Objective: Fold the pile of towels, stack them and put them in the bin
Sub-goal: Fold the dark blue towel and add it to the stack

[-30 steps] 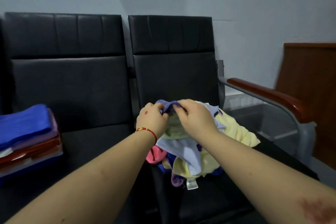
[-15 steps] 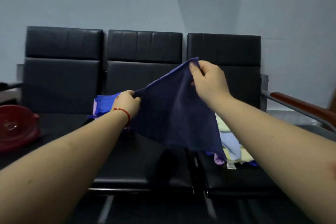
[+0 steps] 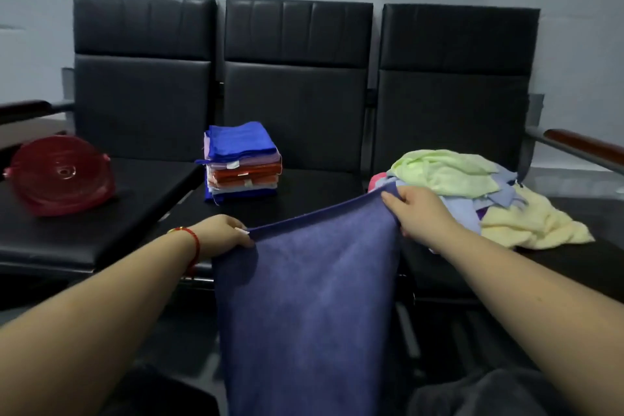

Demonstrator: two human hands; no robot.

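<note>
Meanwhile both hands' fingers (image 3: 388, 196) pinch the purple towel (image 3: 307, 297); red bin (image 3: 60, 176) lies tipped.

Stack (image 3: 241, 162) on middle seat (image 3: 314, 192), bin (image 3: 60, 176) left, pile (image 3: 472, 186) right

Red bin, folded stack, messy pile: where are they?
red bin (image 3: 60, 176), head view, its round side.
folded stack (image 3: 241, 142), head view, blue top towel.
messy pile (image 3: 445, 172), head view, green towel on top.
</note>
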